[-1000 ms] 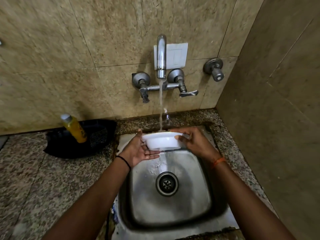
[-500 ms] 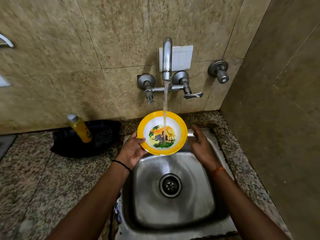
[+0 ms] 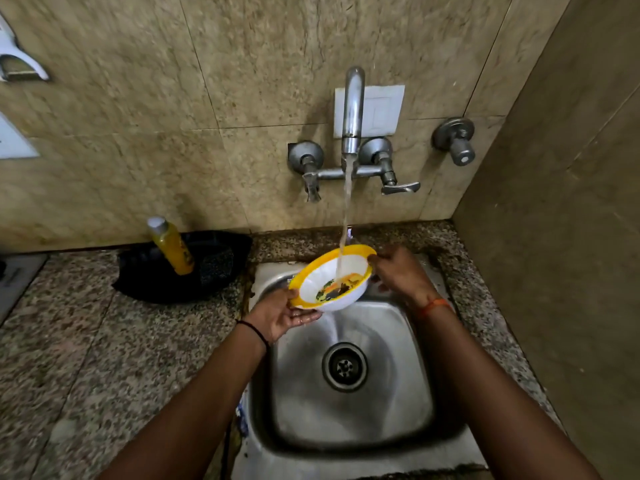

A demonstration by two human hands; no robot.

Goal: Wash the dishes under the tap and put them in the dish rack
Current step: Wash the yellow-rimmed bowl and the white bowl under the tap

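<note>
Above the square stainless-steel sink [image 3: 408, 403], a round white plastic bowl with a yellow rim [image 3: 334, 280] sits tilted under the stream from the chrome wall tap [image 3: 352, 112], its printed picture blurred by running water. Left hand [image 3: 280, 315] cups the bowl from beneath at its lower left edge, fingers curled under the base; right hand [image 3: 401, 273] pinches the rim at the upper right. Both forearms reach in from the bottom edge, a thin black band on the left wrist and an orange thread on the right.

Left of the sink, on the speckled granite surface [image 3: 86, 358], lies a black, rumpled bag-like thing [image 3: 214, 268] whose make is hard to tell; a yellow bottle with a pale cap [image 3: 171, 245] leans in it. Round metal drain [image 3: 344, 367] shows in the basin floor. Behind the spout, a white wall plate [image 3: 384, 109] is partly covered. Separate grey valve knob [image 3: 455, 142] juts from the beige stone tiles at right. White fittings at the far left are cut off by the frame.
</note>
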